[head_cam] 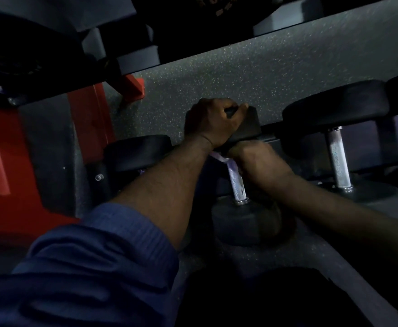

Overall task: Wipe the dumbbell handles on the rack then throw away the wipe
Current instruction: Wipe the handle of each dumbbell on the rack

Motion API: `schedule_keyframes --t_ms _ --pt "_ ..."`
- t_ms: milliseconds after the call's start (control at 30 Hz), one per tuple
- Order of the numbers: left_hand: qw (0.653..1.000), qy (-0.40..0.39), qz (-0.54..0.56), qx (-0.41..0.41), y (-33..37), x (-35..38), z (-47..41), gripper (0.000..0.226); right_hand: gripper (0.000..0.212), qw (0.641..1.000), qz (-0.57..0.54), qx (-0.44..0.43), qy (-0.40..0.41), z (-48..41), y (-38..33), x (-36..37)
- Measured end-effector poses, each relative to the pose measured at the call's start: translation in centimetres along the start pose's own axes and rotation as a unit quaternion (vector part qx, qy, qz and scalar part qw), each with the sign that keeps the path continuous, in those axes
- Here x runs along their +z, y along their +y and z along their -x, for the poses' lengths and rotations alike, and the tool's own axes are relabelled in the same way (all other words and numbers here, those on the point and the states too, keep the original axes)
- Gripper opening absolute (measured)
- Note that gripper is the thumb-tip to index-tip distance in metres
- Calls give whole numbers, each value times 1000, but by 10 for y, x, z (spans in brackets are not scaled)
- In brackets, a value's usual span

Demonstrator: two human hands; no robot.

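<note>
**Steel handle half covered: the wiping step is in hand**

Obs. Light is poor. The middle dumbbell (242, 220) lies on the red-framed rack (87, 114), with its handle (237, 185) running from near to far.

- Left hand (213, 121): reaches over to the far head, fingers curled over its top edge, gripping it.
- Right hand (259, 161): closed round the far part of the handle. A scrap of pale wipe (219, 159) shows at the hand's left edge, pinched against the steel.
- The near part of the handle is bare and bright.

Judgement. This handle is being wiped and the stroke looks part done.

- The next move calls for drawing the wipe along to the near end, probably with a twist of the wrist to reach all round.
- The left hand would need to stop the dumbbell rolling while that happens.

Neighbours.

- The right dumbbell's handle (337, 159) stands uncovered; I cannot tell whether it has been wiped.
- Of the left dumbbell (139, 149), only a head shows.
- No bin is in sight, so throwing the wipe away is not yet in hand.

Writing. No numbers or brand can be read on any head. Faint orange marks (217, 7) sit on something dark at the far top, too dim to read.
</note>
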State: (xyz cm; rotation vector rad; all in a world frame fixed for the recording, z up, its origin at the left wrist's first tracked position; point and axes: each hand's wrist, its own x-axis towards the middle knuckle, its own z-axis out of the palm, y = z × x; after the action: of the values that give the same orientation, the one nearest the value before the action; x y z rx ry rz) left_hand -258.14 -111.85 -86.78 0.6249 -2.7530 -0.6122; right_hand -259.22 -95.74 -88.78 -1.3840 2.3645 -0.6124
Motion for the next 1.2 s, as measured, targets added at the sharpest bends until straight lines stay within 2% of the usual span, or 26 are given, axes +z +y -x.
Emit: schedule_keyframes --t_ms 67,100,167,200,267,333,367,433,467,533,667,733,767,833,900,967,1033,1100,1200 --pt "1000 -5 9 -4 1 1 -1 46 22 998 -64 -12 15 20 0 13" --pt "1000 -4 9 -8 -1 2 1 45 29 996 -89 -21 -18 35 1 25" --pt "1000 11 6 -9 0 0 1 43 17 983 -68 -28 -169 54 3 19" --pt "1000 8 2 -11 -1 -1 1 43 19 980 -49 -30 -190 50 9 14" --pt "1000 -9 3 -10 -1 3 0 46 21 991 -66 -1 -119 27 25 4" --pt "1000 -6 8 -15 0 4 0 49 19 992 -116 51 15 7 26 -8" --pt "1000 0 7 -18 0 3 0 50 18 989 -127 60 46 8 21 -8" --pt "1000 -5 -4 -27 -4 2 0 51 7 994 -99 33 -19 29 7 3" --pt "999 -6 -9 -32 -3 2 3 52 4 994 -62 9 -89 46 2 8" --pt "999 -9 -20 -29 2 -1 4 54 15 982 -35 28 -186 58 4 6" --pt "999 15 -31 -18 5 2 15 51 12 971 -43 164 -167 41 21 -4" --pt "995 102 -14 -2 6 11 39 46 10 960 -76 184 -194 45 13 -3" --pt "991 133 14 -13 6 17 58 50 11 956 -75 181 -219 49 5 -3" --pt "982 143 101 -70 8 28 101 66 21 952 -32 179 -248 56 -5 -3" --pt "964 120 176 -160 18 41 142 70 30 948 -9 193 -253 59 1 -5" --pt "931 111 215 -272 24 49 165 57 33 948 -7 204 -245 59 10 -3" --pt "883 122 256 -373 22 50 168 39 29 952 -25 214 -219 57 13 11" --pt "852 106 250 -448 20 48 168 34 26 954 -35 220 -201 54 14 26" --pt "842 76 217 -489 25 49 183 45 27 945 -36 210 -248 48 15 21"
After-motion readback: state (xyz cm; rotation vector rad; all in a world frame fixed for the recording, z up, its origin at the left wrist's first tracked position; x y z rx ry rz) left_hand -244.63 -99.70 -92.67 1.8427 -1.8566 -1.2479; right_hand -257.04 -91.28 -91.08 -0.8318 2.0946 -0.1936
